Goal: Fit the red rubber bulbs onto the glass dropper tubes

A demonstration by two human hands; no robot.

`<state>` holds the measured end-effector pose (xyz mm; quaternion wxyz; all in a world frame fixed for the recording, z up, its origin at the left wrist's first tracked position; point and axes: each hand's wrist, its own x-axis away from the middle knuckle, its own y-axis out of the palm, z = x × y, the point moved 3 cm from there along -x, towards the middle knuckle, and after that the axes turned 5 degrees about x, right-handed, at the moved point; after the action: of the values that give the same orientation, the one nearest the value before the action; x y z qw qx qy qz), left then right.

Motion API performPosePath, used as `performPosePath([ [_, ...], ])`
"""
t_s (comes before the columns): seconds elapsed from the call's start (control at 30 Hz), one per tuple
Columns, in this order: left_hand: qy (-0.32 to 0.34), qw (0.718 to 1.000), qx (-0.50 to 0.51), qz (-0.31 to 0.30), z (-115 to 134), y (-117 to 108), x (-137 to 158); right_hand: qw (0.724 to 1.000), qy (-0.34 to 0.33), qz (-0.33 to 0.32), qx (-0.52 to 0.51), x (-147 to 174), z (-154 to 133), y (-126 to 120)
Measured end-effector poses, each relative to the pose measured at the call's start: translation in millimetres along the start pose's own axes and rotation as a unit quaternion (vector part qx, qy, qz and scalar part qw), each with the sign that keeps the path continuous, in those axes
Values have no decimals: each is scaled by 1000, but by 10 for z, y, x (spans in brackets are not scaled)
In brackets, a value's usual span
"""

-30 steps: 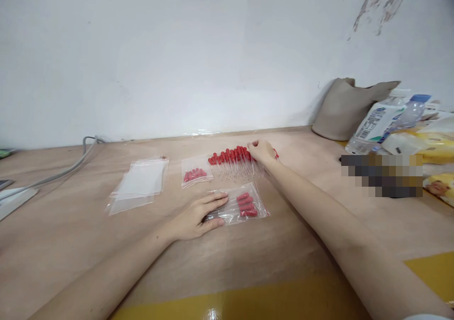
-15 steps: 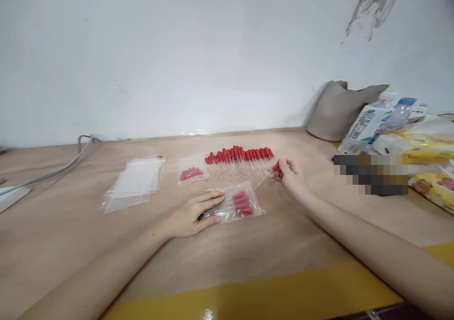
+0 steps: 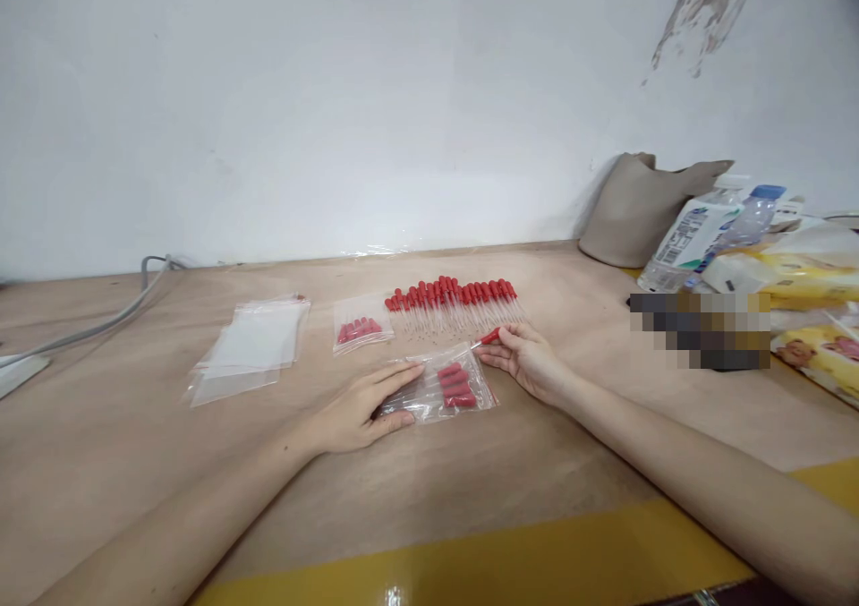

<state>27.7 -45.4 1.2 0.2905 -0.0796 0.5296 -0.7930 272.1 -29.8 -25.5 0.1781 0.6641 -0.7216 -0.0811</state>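
My left hand (image 3: 366,406) lies with fingers stretched over the left end of a clear zip bag (image 3: 429,409), thumb apart from the other fingers, pressing it to the table. Several droppers with red rubber bulbs (image 3: 453,376) lie inside that bag, bulbs towards its right end. Between thumb and fingers, my right hand (image 3: 527,360) pinches one more dropper (image 3: 490,336) by its red bulb. Its thin tube points left at the bag's upper right corner; whether the tip is inside, I cannot tell. Behind lies a row of loose red-bulbed droppers (image 3: 470,293).
A smaller-looking bag (image 3: 362,306) with several red-bulbed droppers lies behind my left hand. Flat clear bags (image 3: 259,337) are stacked further left, near a grey cable (image 3: 127,306). At the right stand a grey-brown container (image 3: 624,217), bottles (image 3: 698,234) and yellow packs (image 3: 815,351).
My right hand has moved left and slightly down with the dropper, bringing its tube to the bag's upper right corner. My left hand stays on the bag.
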Motion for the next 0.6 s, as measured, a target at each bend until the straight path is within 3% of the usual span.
performPosePath([
  [0.13, 2, 1000, 3, 2, 22, -12, -7, 992, -1, -97, 81, 7, 2, -30],
  [0.3, -4, 1000, 4, -7, 13, -9, -3, 960, -38, -183, 210, -40, -22, -92],
  [0.4, -1, 1000, 1, -7, 13, -7, 1, 943, -27, -221, 249, -88, -28, -64],
  [0.47, -2, 1000, -2, -6, 19, -9, 2, 938, -21, -217, 270, -128, -28, -39],
  [0.6, -6, 1000, 0, -6, 28, -16, 8, 944, -47, -144, 295, -166, -34, -1],
])
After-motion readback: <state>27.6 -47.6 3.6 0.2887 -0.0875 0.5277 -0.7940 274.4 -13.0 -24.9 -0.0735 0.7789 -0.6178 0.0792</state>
